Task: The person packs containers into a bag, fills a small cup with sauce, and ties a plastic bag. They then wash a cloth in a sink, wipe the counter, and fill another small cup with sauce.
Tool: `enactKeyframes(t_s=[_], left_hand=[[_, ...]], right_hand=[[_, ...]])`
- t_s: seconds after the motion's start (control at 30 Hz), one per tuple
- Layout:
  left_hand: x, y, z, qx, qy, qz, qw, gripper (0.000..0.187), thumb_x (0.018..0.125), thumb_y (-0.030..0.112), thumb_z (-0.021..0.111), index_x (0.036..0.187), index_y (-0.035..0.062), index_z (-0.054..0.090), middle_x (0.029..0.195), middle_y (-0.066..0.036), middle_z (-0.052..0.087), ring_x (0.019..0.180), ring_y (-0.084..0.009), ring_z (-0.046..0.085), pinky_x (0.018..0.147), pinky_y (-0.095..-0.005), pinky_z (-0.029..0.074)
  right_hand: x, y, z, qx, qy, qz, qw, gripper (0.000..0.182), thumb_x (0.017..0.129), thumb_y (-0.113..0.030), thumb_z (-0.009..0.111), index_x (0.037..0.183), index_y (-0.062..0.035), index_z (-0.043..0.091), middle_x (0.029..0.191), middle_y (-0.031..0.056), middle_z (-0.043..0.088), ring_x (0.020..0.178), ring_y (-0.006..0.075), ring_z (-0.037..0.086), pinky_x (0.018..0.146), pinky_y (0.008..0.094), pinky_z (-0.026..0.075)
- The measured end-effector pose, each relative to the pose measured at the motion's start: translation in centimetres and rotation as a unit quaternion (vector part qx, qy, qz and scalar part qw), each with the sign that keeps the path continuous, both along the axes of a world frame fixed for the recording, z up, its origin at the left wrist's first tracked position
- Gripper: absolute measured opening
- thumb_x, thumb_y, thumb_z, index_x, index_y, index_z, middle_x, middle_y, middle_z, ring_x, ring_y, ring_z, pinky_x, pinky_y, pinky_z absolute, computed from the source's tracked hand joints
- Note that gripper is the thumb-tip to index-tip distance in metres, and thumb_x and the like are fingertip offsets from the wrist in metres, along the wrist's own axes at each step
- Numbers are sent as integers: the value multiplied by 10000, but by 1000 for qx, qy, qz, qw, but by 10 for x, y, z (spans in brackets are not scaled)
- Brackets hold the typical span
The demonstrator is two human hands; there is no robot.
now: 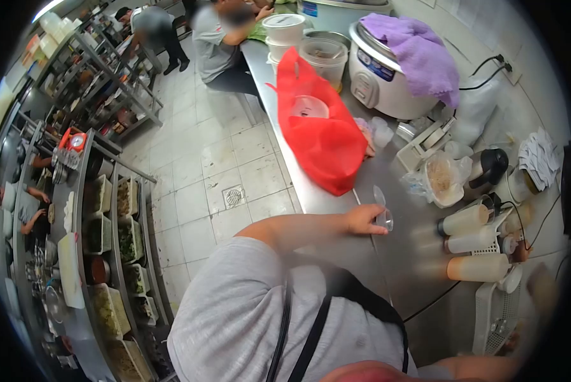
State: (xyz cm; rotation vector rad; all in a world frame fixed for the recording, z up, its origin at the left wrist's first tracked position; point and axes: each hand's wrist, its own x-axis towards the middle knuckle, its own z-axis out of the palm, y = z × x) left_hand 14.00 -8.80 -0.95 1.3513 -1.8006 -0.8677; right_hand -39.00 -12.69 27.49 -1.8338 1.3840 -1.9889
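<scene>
My left hand (364,219) is closed around a small clear plastic cup (385,220) over the steel counter; its clear lid (379,195) stands up on the far side. Just beyond lies a red cloth bag (324,149) with a clear round tub (310,108) on or in it. My right forearm (479,367) runs along the bottom right edge. The right hand (542,290) is a dark blur near the squeeze bottles (478,267) and a white plastic basket (494,318); its fingers cannot be made out.
A rice cooker (387,79) with a purple towel (419,51) stands beyond the bag, beside stacked tubs (283,32). Along the wall are a bag of brown food (444,178) and a black-handled jug (486,169). Shelves of food bins (107,305) stand left. Two people work farther back.
</scene>
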Motion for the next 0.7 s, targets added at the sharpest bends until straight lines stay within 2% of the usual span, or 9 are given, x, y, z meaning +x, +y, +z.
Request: enactKeyframes(t_s=[0.2, 0.23, 0.27, 0.33, 0.43, 0.5, 0.57, 0.63, 0.7], left_hand=[[28, 25, -10, 69, 153, -4, 986, 515, 703, 350, 641, 1078, 50, 457, 859, -111, 544, 775, -190, 532, 681, -291, 422], [30, 28, -14, 74, 181, -6, 981, 510, 708, 334, 642, 1087, 53, 449, 855, -105, 542, 767, -184, 526, 677, -286, 421], [34, 30, -13, 77, 174, 3, 982, 506, 709, 322, 644, 1090, 54, 444, 847, -98, 535, 754, -173, 518, 664, -281, 420], [41, 33, -9, 90, 162, 3, 983, 500, 712, 296, 649, 1095, 56, 433, 832, -83, 522, 727, -153, 503, 640, -270, 418], [44, 48, 15, 151, 233, 5, 961, 466, 715, 277, 647, 1072, 58, 442, 763, -49, 504, 655, -113, 477, 573, -248, 409], [46, 52, 12, 153, 258, 5, 954, 461, 719, 273, 642, 1080, 66, 442, 732, -33, 502, 633, -99, 475, 550, -239, 406], [47, 57, 15, 157, 248, 7, 956, 458, 724, 254, 641, 1093, 74, 439, 730, -27, 504, 630, -95, 476, 547, -233, 405], [49, 58, 16, 167, 225, 10, 960, 454, 726, 229, 641, 1102, 77, 436, 751, -30, 512, 636, -97, 479, 550, -232, 407], [52, 52, 9, 152, 215, 6, 965, 483, 712, 235, 649, 1113, 75, 435, 861, -71, 538, 779, -134, 503, 677, -266, 413]], right_hand=[[99, 51, -75, 142, -15, 127, 982, 429, 790, -168, 491, 1177, -3, 408, 1173, 118, 449, 1048, 234, 447, 906, 359, 325], [114, 48, -98, 173, 153, 66, 971, 441, 761, -90, 504, 1181, -7, 397, 1146, 108, 458, 1032, 222, 451, 885, 342, 349], [149, 53, -121, 181, 143, 46, 972, 463, 742, -52, 495, 1190, -27, 384, 1129, 95, 462, 1018, 209, 452, 853, 317, 374], [188, 57, -158, 239, 101, 38, 965, 547, 707, -38, 551, 1206, -12, 331, 1168, 156, 399, 1095, 237, 380, 933, 346, 295], [223, 62, -212, 23, 41, -15, 999, 743, 613, -75, 632, 1242, 6, 243, 1196, 182, 354, 1113, 298, 360, 945, 368, 282], [238, 63, -251, 98, 116, -43, 987, 826, 563, -81, 662, 1248, 15, 211, 1191, 193, 360, 1115, 298, 366, 936, 380, 293], [258, 65, -253, 216, 97, 22, 971, 813, 554, -77, 668, 1239, 9, 239, 1184, 184, 380, 1112, 292, 373, 920, 381, 308], [289, 69, -201, 271, 138, 60, 951, 796, 543, -90, 676, 1226, -10, 276, 1151, 177, 409, 1081, 313, 397, 898, 394, 326], [304, 63, -162, 192, 339, 66, 919, 792, 524, -93, 683, 1226, -81, 317, 1089, 171, 440, 1005, 343, 426, 854, 397, 357]])
